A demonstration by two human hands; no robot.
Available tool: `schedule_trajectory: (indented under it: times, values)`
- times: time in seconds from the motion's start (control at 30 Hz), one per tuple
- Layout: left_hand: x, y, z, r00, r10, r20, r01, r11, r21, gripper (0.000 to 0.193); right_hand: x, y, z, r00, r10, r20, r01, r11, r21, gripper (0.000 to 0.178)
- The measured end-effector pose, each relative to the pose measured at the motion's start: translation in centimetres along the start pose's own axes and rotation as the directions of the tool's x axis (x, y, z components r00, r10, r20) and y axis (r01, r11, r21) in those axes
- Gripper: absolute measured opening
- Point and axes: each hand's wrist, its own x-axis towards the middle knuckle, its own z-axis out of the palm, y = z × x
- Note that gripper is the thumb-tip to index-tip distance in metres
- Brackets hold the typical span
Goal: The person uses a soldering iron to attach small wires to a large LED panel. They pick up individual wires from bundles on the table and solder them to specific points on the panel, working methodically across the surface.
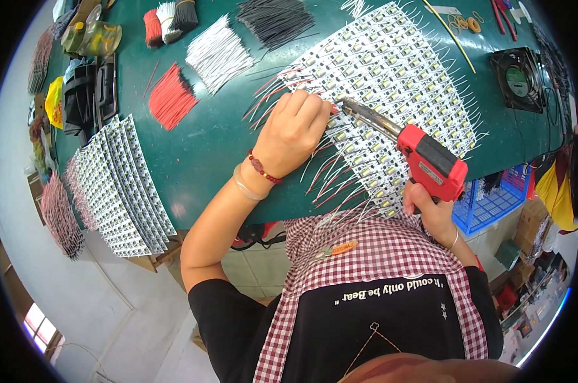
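My right hand is closed around the grip of a red and black soldering gun. Its metal barrel points up and left, and the tip meets a panel of small white LED circuit boards. Right beside that tip, my left hand is closed in a pinch, a bit of red wire showing at its fingertips. Rows of red and white wires stick out from the panel's left and lower edges. My fingers hide the exact joint.
Bundles of red wires, white wires and black wires lie on the green table. More LED panels overlap at the left edge. A black fan stands at right, above a blue crate.
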Motion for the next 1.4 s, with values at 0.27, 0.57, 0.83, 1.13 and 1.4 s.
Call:
schedule_trajectory:
  times: [0.27, 0.57, 0.83, 1.13, 1.4]
  values:
    - [-0.1, 0.0, 0.1, 1.0, 0.005, 0.014, -0.005, 0.999, 0.034, 0.022, -0.1, 0.1, -0.5, 0.995, -0.098, -0.034, 0.101, 0.99, 0.103, 0.045]
    - [-0.3, -0.1, 0.0, 1.0, 0.017, 0.015, -0.018, 0.999, 0.041, 0.024, 0.2, -0.1, 0.3, 1.0, 0.019, -0.022, -0.017, 0.995, 0.102, 0.033]
    - [-0.4, -0.1, 0.1, 1.0, 0.026, 0.016, -0.027, 0.999, 0.031, 0.016, 0.2, 0.3, -0.1, 0.999, 0.052, -0.013, -0.051, 0.996, 0.071, 0.011]
    - [-0.4, 0.0, 0.3, 1.0, 0.005, -0.015, -0.005, 1.0, 0.021, 0.021, 0.1, 0.6, 0.0, 0.997, -0.076, -0.024, 0.077, 0.996, 0.034, 0.044]
    - [-0.3, 0.2, 0.1, 1.0, 0.011, 0.013, -0.012, 0.994, 0.107, 0.019, -0.1, 0.8, -0.3, 0.996, -0.09, -0.024, 0.091, 0.995, 0.05, 0.048]
